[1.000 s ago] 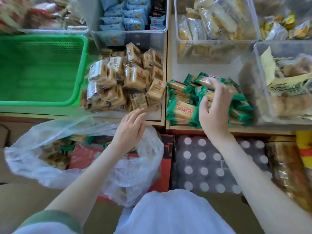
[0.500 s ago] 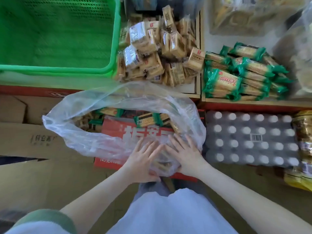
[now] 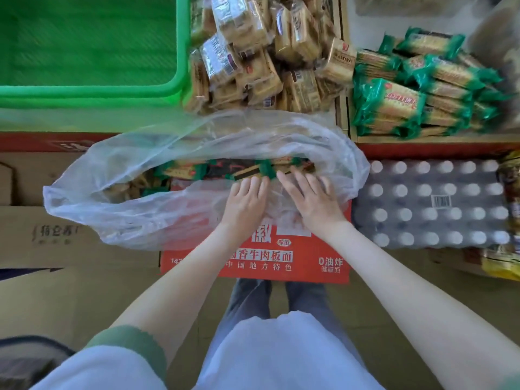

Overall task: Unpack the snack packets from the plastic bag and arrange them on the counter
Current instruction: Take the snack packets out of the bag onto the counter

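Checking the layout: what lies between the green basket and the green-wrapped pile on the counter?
Head view: a heap of tan-wrapped packets, then a wooden divider, between green basket and green-wrapped pile.

Left hand (image 3: 246, 202), right hand (image 3: 311, 202) on plastic bag (image 3: 135, 212)

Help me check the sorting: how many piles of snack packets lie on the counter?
2. A tan-wrapped pile lies right of the green basket; a green-wrapped pile lies further right again. More may sit out of frame.
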